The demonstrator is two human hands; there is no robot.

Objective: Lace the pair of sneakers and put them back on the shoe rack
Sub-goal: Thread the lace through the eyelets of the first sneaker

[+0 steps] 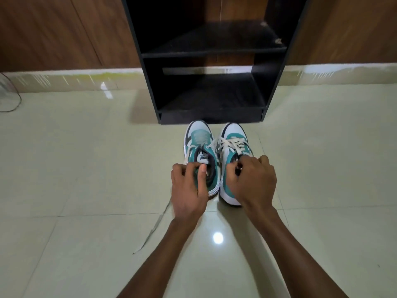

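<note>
Two white and teal sneakers stand side by side on the tiled floor, toes toward the black shoe rack [212,54]. The left sneaker [198,140] has an open tongue and little lacing over it; my left hand [189,188] grips its heel collar, thumb inside. The right sneaker [235,143] carries cream laces crossed over its front; my right hand [253,181] is closed on its collar near the top of the laces. A loose lace [154,226] trails over the floor to the left, blurred.
The rack stands against a brown wooden wall, with two dark shelves open toward me, the lower shelf [212,100] just beyond the toes. A thin cable [15,97] lies at the far left. Glossy pale tiles surround the shoes.
</note>
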